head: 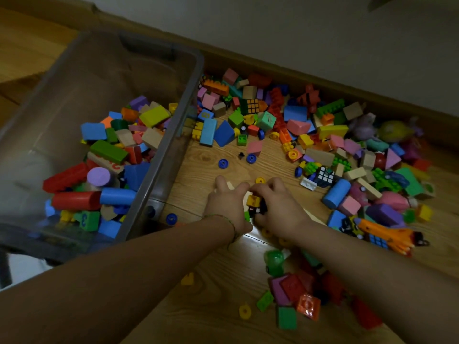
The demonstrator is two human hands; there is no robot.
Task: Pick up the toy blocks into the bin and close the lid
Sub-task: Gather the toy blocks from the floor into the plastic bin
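Note:
A clear plastic bin point(159, 155) stands open on the wooden floor at the left, partly filled with coloured blocks point(109, 155). A wide spread of loose blocks point(310, 135) covers the floor to its right. My left hand point(228, 204) and my right hand point(278, 207) meet on the floor just right of the bin. Together they cup a small cluster of blocks point(253, 203), with a yellow one on top and pale wooden, black and green pieces under it. No lid is in view.
The wall and its skirting board point(323, 78) run behind the pile. Blue wheels point(223, 163) and yellow wheels point(260, 180) lie scattered on the floor. More blocks point(298, 294) lie near my right forearm, and an orange toy rocket point(387, 234) sits at the right.

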